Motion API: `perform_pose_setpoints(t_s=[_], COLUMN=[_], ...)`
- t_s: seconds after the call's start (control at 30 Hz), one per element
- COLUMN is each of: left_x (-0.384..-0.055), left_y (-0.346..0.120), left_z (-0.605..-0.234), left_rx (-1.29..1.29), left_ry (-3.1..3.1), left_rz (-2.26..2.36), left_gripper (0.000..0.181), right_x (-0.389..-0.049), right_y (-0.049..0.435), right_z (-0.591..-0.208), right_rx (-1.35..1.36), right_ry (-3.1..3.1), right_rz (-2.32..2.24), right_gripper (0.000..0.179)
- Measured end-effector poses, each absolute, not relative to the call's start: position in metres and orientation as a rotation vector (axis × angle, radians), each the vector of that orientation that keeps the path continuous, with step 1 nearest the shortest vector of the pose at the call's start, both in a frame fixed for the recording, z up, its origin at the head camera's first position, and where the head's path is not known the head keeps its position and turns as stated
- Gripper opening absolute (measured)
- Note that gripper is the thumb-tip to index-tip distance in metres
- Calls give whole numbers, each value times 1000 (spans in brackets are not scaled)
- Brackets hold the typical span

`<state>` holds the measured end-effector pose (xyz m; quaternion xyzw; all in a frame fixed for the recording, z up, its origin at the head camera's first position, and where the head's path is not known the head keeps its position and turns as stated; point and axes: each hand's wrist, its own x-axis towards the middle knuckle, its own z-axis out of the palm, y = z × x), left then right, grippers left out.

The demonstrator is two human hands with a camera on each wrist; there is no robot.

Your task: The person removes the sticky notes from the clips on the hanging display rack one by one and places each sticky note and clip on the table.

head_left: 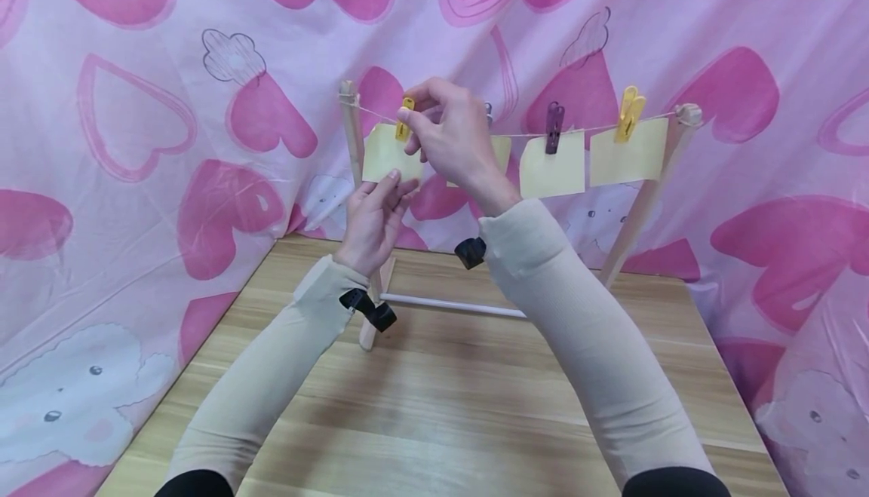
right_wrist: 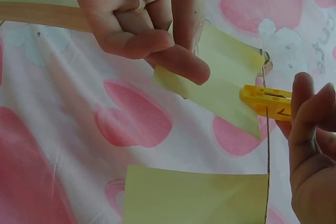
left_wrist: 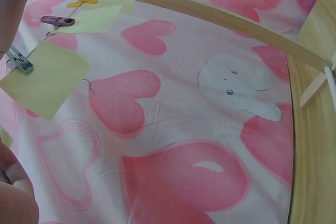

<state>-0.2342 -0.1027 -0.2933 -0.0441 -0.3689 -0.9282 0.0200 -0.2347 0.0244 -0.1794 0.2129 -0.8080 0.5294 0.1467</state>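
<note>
A pale yellow sheet of paper [head_left: 382, 156] hangs at the left end of a string, under a yellow clothespin [head_left: 404, 121]. My right hand [head_left: 458, 135] pinches the handle end of that clothespin between thumb and fingers; the right wrist view shows its jaws over the string and the paper's top edge. From below, my left hand [head_left: 376, 218] holds the lower edge of the same sheet between thumb and fingers. Another sheet [left_wrist: 52, 77] hangs beside it from a grey clothespin [left_wrist: 21, 61], partly hidden by my right hand in the head view.
Farther right hang a sheet [head_left: 553, 173] under a purple clothespin [head_left: 554, 127] and a sheet [head_left: 627, 154] under a yellow clothespin [head_left: 630, 114]. The string runs between wooden posts [head_left: 645, 207]. A white rod [head_left: 455, 305] crosses low above the wooden table [head_left: 434, 406]. Heart-patterned cloth [head_left: 156, 127] surrounds it.
</note>
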Motion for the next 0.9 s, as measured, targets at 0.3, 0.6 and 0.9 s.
perform_pose_setpoints(t_s=[0.3, 0.6, 0.9], left_x=[-233, -232, -231], left_y=[-104, -102, -101], left_z=[-292, -290, -291], left_rx=[-109, -100, -84], left_ry=[-1146, -1167, -1147], left_rz=[-2889, -2869, -2874], left_gripper=[8, 8, 12], right_x=[-232, -233, -235], right_y=[26, 27, 27], right_z=[-179, -175, -174], right_rx=[637, 670, 682], right_ry=[-2203, -2093, -2064], right_rz=[1536, 1568, 1604], right_gripper=[14, 14, 14])
